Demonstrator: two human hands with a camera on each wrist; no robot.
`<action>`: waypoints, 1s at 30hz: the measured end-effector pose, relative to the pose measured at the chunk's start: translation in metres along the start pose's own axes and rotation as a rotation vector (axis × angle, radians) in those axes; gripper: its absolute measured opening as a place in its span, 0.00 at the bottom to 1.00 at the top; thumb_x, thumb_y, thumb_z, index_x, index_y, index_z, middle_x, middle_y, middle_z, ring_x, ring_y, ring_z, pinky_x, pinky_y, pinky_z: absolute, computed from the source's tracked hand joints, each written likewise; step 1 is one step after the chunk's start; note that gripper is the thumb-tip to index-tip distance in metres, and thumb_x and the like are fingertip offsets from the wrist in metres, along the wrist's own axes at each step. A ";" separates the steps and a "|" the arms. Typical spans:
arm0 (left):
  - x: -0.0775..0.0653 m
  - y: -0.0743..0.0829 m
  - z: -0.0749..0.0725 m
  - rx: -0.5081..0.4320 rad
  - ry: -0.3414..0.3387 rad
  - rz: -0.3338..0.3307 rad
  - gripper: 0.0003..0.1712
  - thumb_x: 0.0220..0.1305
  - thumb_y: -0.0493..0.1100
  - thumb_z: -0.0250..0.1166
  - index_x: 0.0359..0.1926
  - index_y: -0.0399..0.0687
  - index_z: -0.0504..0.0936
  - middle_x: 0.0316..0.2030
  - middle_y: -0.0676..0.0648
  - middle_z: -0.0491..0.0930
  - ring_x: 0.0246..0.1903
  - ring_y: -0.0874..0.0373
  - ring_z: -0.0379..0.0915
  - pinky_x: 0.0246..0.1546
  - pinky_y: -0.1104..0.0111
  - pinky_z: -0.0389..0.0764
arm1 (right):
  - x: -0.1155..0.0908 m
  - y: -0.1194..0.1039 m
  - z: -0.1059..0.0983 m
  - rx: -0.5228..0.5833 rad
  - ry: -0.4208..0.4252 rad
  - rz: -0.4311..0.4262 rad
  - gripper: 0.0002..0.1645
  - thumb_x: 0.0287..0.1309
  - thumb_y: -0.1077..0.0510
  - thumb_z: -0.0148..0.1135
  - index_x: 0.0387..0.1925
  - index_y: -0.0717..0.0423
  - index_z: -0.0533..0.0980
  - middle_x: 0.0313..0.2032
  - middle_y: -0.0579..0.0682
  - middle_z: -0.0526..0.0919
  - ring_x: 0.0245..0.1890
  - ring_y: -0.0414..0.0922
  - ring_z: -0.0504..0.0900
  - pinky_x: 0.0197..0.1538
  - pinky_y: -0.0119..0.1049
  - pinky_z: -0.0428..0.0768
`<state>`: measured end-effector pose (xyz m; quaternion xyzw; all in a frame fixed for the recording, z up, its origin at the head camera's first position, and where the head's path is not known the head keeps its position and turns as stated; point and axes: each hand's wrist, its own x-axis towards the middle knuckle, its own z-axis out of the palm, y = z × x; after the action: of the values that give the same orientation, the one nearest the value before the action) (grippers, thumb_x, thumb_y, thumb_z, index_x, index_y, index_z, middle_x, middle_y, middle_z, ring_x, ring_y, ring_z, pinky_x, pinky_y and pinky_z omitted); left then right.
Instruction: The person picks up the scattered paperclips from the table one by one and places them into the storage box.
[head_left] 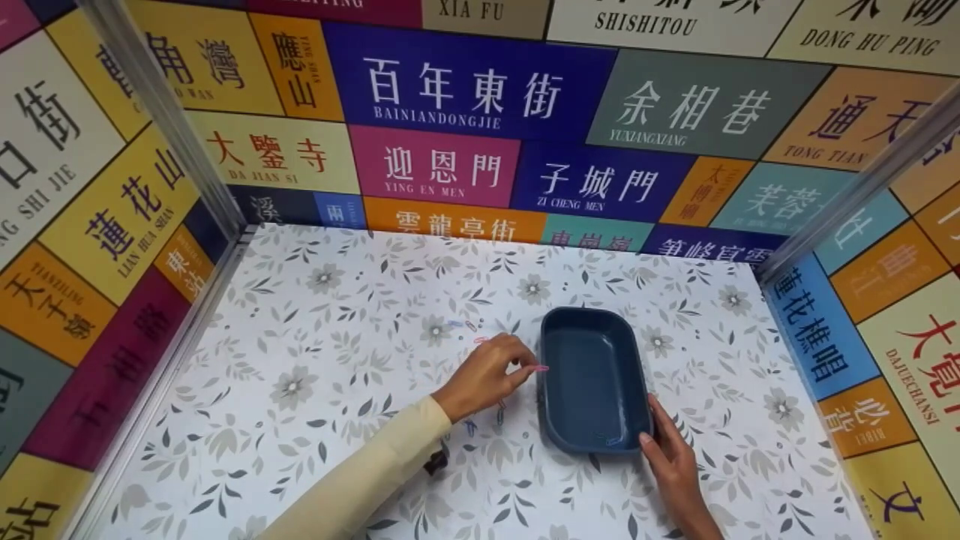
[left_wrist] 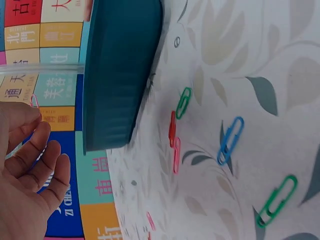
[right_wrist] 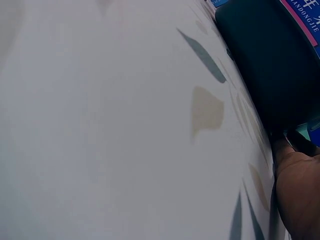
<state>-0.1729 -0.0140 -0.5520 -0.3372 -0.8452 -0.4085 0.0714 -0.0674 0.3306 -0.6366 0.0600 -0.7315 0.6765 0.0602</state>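
My left hand [head_left: 487,375] pinches a pink paper clip [head_left: 541,368] between thumb and fingertips, at the left rim of a dark blue plastic tub [head_left: 592,360]. In the left wrist view the same hand [left_wrist: 35,165] holds the clip [left_wrist: 34,102] up beside the tub's outer wall [left_wrist: 117,75], its other fingers loosely bent. My right hand [head_left: 675,457] grips the tub's near right corner, thumb at the rim and fingers along the outside. A blue paper clip [head_left: 613,441] lies inside the tub at its near end.
Loose paper clips lie on the flowered tabletop left of the tub: green [left_wrist: 184,103], red [left_wrist: 172,129], pink [left_wrist: 176,156], blue [left_wrist: 230,141] and another green clip [left_wrist: 276,201]. Walls with colourful sign panels [head_left: 465,82] enclose the table's back and sides.
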 end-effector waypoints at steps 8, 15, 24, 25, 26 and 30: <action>0.007 0.008 0.008 0.047 -0.076 -0.003 0.04 0.77 0.38 0.70 0.43 0.45 0.92 0.39 0.49 0.88 0.44 0.53 0.83 0.48 0.66 0.83 | 0.000 0.002 0.000 0.028 -0.002 -0.006 0.38 0.81 0.71 0.53 0.85 0.71 0.54 0.85 0.63 0.55 0.78 0.23 0.61 0.74 0.22 0.65; 0.014 0.018 0.016 0.096 -0.121 0.045 0.05 0.77 0.40 0.71 0.44 0.46 0.93 0.41 0.50 0.89 0.46 0.55 0.82 0.49 0.69 0.81 | 0.000 0.001 0.000 0.016 0.002 -0.007 0.38 0.81 0.71 0.54 0.85 0.70 0.55 0.85 0.64 0.55 0.78 0.23 0.61 0.74 0.22 0.65; 0.027 0.032 0.021 0.132 -0.236 0.066 0.06 0.78 0.41 0.70 0.46 0.47 0.93 0.45 0.50 0.88 0.49 0.57 0.82 0.53 0.71 0.80 | 0.000 0.001 0.001 0.019 0.003 -0.014 0.37 0.81 0.72 0.54 0.84 0.70 0.56 0.84 0.67 0.54 0.78 0.25 0.63 0.74 0.22 0.65; 0.029 0.033 0.021 0.139 -0.246 0.076 0.06 0.78 0.41 0.70 0.46 0.47 0.94 0.45 0.50 0.88 0.49 0.57 0.82 0.54 0.71 0.80 | 0.000 0.001 0.001 0.016 0.003 -0.015 0.37 0.81 0.72 0.54 0.84 0.70 0.56 0.84 0.68 0.54 0.78 0.25 0.63 0.74 0.22 0.65; 0.031 0.035 0.022 0.148 -0.257 0.092 0.06 0.78 0.41 0.70 0.46 0.47 0.94 0.45 0.50 0.89 0.49 0.57 0.82 0.54 0.71 0.80 | 0.000 0.001 0.000 0.012 0.002 -0.015 0.37 0.81 0.72 0.53 0.84 0.70 0.55 0.84 0.68 0.54 0.78 0.25 0.62 0.74 0.22 0.64; 0.040 0.040 0.027 0.179 -0.300 0.160 0.09 0.79 0.46 0.70 0.45 0.48 0.94 0.43 0.50 0.89 0.47 0.56 0.82 0.52 0.71 0.80 | -0.001 0.001 0.000 0.012 -0.001 -0.005 0.38 0.82 0.71 0.53 0.85 0.69 0.55 0.85 0.69 0.52 0.78 0.24 0.62 0.74 0.21 0.65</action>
<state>-0.1741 0.0436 -0.5279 -0.4529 -0.8498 -0.2697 0.0065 -0.0669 0.3304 -0.6375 0.0624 -0.7274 0.6806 0.0611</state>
